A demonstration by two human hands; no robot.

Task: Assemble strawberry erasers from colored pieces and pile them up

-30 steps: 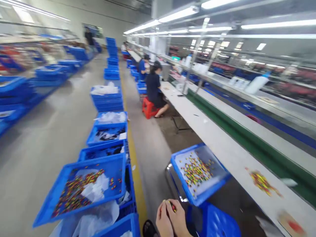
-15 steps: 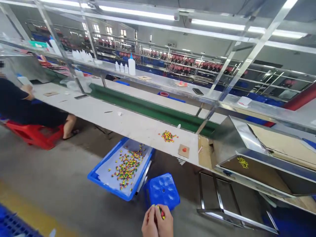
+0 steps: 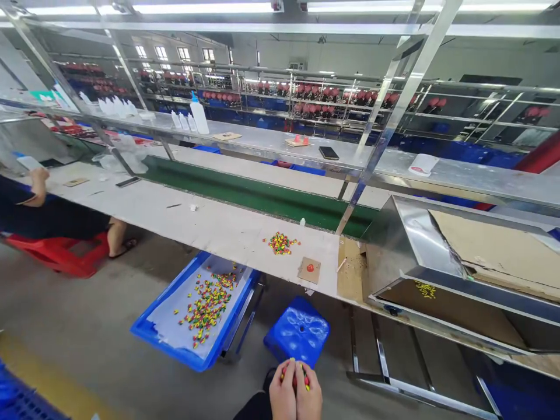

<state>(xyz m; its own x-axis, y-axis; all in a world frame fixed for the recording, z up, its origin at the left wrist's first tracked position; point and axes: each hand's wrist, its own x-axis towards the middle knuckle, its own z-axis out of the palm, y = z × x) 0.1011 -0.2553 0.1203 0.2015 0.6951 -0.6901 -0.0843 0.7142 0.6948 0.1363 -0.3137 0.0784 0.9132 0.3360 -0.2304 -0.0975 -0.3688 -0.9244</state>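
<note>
My left hand (image 3: 281,395) and my right hand (image 3: 310,395) are cupped together at the bottom of the view. Both close around small red, yellow and green pieces (image 3: 307,382), which show between the fingers; most are hidden. Just beyond my hands stands a blue plastic stool (image 3: 300,328). To the left, more of these pieces lie on a white sheet in a blue tray (image 3: 168,354). A small pile of the same pieces (image 3: 280,242) sits on the long white worktable (image 3: 236,233), near a cardboard square (image 3: 310,270) with a red blob on it.
A metal-sided box (image 3: 409,233) with yellow pieces inside stands at the right. Behind the worktable run a green conveyor belt (image 3: 245,195) and a metal shelf (image 3: 258,140) with bottles and a phone. A seated person (image 3: 56,221) works at far left. Metal legs (image 3: 382,350) stand at lower right.
The view has shifted, so the table and tray appear farther left. My cupped hands appear slightly right, nearer the stool, still around the pieces. My leg and foot have come into view.
</note>
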